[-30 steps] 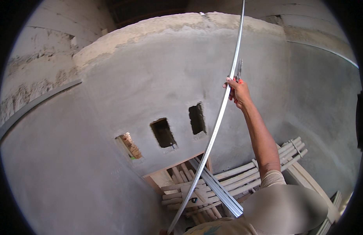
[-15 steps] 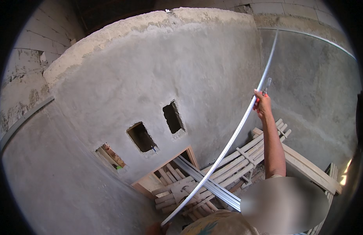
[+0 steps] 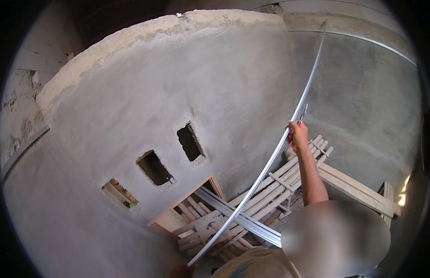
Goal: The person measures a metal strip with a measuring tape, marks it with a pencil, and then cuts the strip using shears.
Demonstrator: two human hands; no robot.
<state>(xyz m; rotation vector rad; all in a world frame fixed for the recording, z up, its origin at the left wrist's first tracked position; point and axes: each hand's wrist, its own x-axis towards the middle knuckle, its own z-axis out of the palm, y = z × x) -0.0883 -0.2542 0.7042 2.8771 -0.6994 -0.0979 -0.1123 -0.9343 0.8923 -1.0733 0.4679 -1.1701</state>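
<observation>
A long, thin silver metal profile [image 3: 268, 167] slants across the middle, its top reaching the upper wall near another metal strip [image 3: 372, 41] fixed there. My right hand [image 3: 297, 135], arm stretched out, is closed around the profile above its middle. The same hand also holds a red-handled tool with a narrow metal end [image 3: 304, 113], seemingly snips; the fingers partly hide it. At the lower left edge, my left hand [image 3: 181, 269] is closed at the profile's lower end, dark and mostly cut off. A blurred patch covers the area below my right forearm.
Ahead stands a grey plastered wall [image 3: 243, 92] with rough rectangular openings [image 3: 154, 167]. Below lie wooden poles [image 3: 270, 190], a hammer [image 3: 214, 226] and a bundle of metal profiles [image 3: 259, 229] by a wooden frame [image 3: 217, 185]. Light timber boards [image 3: 358, 190] lie at the right.
The view has shifted, so wall openings and poles appear farther left. My right hand sits lower and more to the left in the picture, still gripping the profile and the tool.
</observation>
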